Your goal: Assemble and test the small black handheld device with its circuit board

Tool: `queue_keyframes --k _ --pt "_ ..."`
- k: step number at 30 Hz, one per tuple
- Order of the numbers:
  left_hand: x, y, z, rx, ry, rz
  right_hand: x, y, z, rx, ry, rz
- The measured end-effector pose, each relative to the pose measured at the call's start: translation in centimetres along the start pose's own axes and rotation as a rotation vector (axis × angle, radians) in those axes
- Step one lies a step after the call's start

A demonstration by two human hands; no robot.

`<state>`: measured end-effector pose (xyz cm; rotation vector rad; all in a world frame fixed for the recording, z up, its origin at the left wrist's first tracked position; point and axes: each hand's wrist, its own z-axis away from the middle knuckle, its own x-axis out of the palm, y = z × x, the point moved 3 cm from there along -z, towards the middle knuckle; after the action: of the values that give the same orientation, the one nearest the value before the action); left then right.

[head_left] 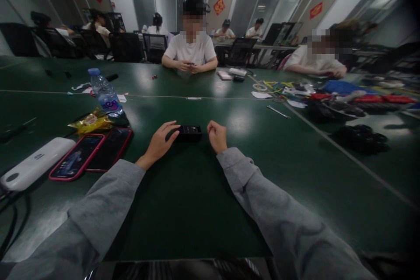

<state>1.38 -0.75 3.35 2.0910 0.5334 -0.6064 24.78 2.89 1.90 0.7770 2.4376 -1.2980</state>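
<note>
A small black rectangular box-like device (190,133) lies on the dark green table in front of me. At its left end is my left hand (160,141), palm down, fingers stretched and thumb apart, with the tips touching or just over that end. My right hand (217,136) rests on the table a little to the right of the device, apart from it. Its fingers are curled in, and whatever they may hold is hidden.
To the left are a white power bank (39,162), two red-edged phones (77,157), a yellow packet (92,122) and a water bottle (105,94). On the right lie a wrench (278,112), cables (272,87) and black coiled items (361,139). A person (190,48) sits opposite.
</note>
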Motion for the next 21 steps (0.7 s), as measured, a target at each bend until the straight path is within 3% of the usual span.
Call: queue_keyframes --k 5,8,15,21 --pt "-0.6 -0.9 -0.2 -0.095 0.218 0.075 -0.1 -0.9 0.4 -0.061 -0.045 0.057" --pt "-0.7 -1.3 -0.1 -0.14 0.257 0.113 0.0 -1.3 0.5 -0.097 -0.07 0.073" --pt "0.0 -0.8 0.2 -0.167 0.036 0.1 0.3 -1.9 0.8 -0.276 -0.149 0.174" --pt "0.3 -1.1 0.1 -0.224 0.006 0.174 1.0 -2.6 1.4 -0.392 -0.257 0.246"
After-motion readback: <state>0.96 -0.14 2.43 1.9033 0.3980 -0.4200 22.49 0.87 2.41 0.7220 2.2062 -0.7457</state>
